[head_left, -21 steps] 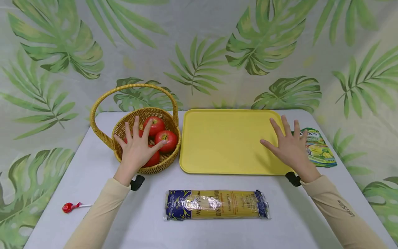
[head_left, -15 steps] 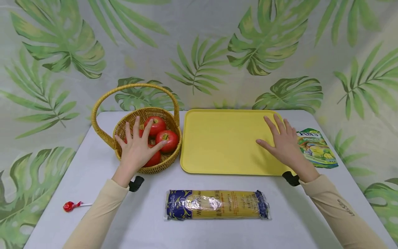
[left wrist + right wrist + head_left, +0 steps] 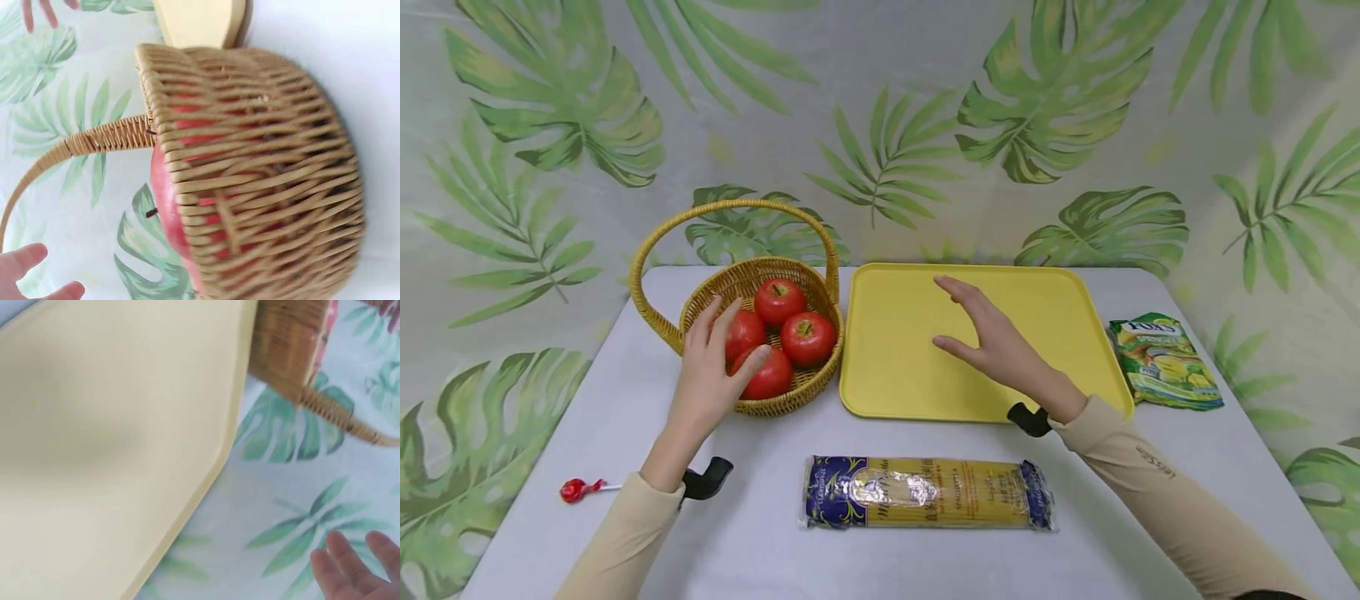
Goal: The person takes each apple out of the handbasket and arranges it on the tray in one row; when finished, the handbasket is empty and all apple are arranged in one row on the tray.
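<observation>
A wicker basket [image 3: 790, 406] with a tall arched handle stands at the back left, holding several red apples [image 3: 808, 339]. My left hand [image 3: 706, 371] is over the basket's near left side, fingers spread and slightly bent, nothing held. In the left wrist view the woven wall of the basket [image 3: 269, 175] fills the middle, with two fingertips at the lower left. My right hand [image 3: 992, 337] hovers over the yellow tray [image 3: 895, 383], thumb apart from the fingers, holding nothing. The right wrist view shows the tray [image 3: 125, 506] large, and fingertips at the lower right.
A pack of spaghetti [image 3: 928, 493] lies across the table in front of the tray. Right of the tray is a green candy bag [image 3: 1167, 361]. A red lollipop [image 3: 574, 490] lies at the left, near the left sleeve. Leaf-print cloth [image 3: 880, 158] hangs behind the table.
My right hand has moved left from the tray's right end to its middle, uncovering the candy bag. My left hand has drawn back slightly and turned, its fingers less spread. Objects stay put.
</observation>
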A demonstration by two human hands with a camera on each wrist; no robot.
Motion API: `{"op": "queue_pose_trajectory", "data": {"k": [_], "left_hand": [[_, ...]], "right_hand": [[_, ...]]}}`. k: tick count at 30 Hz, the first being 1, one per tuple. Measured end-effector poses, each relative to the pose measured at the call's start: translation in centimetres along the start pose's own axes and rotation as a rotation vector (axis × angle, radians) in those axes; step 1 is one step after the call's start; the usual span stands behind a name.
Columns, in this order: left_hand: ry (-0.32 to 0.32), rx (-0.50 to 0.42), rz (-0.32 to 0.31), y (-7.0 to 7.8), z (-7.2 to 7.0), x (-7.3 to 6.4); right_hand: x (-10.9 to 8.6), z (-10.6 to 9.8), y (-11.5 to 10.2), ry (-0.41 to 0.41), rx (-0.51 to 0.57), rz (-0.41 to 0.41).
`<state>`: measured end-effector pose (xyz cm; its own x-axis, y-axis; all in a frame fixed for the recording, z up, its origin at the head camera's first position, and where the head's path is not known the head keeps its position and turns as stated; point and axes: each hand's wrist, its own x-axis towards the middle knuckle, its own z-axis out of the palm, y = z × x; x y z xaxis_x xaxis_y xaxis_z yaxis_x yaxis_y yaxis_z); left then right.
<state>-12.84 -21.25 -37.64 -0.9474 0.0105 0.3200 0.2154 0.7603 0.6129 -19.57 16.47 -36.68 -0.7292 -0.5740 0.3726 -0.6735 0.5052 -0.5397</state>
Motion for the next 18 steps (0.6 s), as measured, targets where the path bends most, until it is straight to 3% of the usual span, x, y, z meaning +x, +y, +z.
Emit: {"op": "queue_pose_trajectory", "data": {"k": [5, 10, 18], "left_hand": [[0.058, -0.192, -0.066, -1.1, -0.5, -2.1], [0.106, -0.207, -0.107, -2.7, -0.6, -3.7], [0.081, -0.282, -0.201, -4.8, -0.3, -5.0]], "right_hand": [[2.7, 2.4, -1.8, -0.035, 0.106, -0.061], [4.7, 5.1, -3.3, -0.103, 0.168, -0.101], [7.5, 8.4, -5.3, -0.190, 0.228, -0.134]]}}
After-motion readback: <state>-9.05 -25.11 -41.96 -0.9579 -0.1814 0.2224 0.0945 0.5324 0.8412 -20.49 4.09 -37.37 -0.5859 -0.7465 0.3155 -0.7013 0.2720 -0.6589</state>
